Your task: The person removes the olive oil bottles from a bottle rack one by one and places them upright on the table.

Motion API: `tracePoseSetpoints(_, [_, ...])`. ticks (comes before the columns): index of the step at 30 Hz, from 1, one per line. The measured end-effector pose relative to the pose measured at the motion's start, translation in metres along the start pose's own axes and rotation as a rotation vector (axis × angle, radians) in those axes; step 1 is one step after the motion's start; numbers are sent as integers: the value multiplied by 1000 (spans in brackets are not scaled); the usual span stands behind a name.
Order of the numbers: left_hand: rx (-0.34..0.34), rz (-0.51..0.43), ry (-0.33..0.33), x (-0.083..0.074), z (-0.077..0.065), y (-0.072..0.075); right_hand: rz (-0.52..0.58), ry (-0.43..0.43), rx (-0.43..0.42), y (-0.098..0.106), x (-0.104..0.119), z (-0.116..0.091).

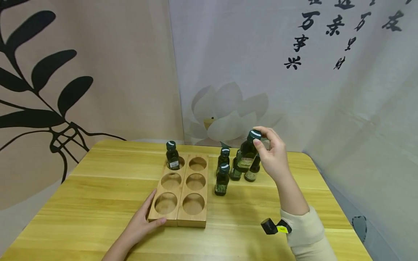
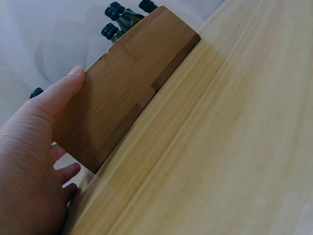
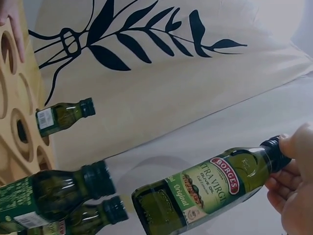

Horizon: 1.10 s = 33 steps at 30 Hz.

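Note:
My right hand (image 1: 274, 154) pinches the dark cap of an olive oil bottle (image 1: 247, 154) and holds it up over the other bottles at the right. In the right wrist view this olive oil bottle (image 3: 205, 191) leans, its green label in sight. My left hand (image 1: 142, 221) grips the near left corner of a wooden bottle rack (image 1: 180, 185), thumb along the front edge and fingers down the left side. Two blocks side by side make up the rack, each with three round holes. A small bottle (image 1: 172, 156) stands at the far left hole; the other holes hold nothing.
Right of the rack stand several more dark green bottles, among them a front one (image 1: 221, 183), one behind it (image 1: 224, 157) and one at the right (image 1: 252, 172). The wooden table (image 1: 98, 188) ends at a printed cloth backdrop (image 1: 222, 72).

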<state>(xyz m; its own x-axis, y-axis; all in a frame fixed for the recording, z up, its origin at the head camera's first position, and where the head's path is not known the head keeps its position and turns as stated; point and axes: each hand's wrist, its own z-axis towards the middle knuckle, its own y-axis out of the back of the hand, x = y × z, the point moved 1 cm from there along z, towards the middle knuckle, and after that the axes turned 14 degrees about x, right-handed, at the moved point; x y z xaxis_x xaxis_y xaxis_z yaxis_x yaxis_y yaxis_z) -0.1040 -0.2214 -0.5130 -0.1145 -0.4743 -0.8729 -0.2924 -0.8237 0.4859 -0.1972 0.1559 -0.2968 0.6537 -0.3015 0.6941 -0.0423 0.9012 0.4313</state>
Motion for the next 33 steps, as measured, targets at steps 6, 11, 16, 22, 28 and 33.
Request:
tracePoseSetpoints(6, [1, 8, -2, -1, -1, 0, -47, -31, 10, -3, 2, -9])
tracePoseSetpoints(11, [-3, 9, -15, -1, -1, -1, -76, -47, 16, -8, 13, -17])
tracePoseSetpoints(16, [-6, 11, -12, -1, -1, -1, -67, -85, 31, -12, 6, -23])
tracePoseSetpoints(22, [-5, 16, -6, -2, -2, 0, -42, -90, 41, -18, -11, -31])
tracePoseSetpoints(28, [2, -9, -2, -3, -1, 0, -50, -100, 31, -25, -52, -41])
tracePoseSetpoints(33, [13, -26, -17, -5, -2, 0, -69, -112, 46, -30, -65, -49])
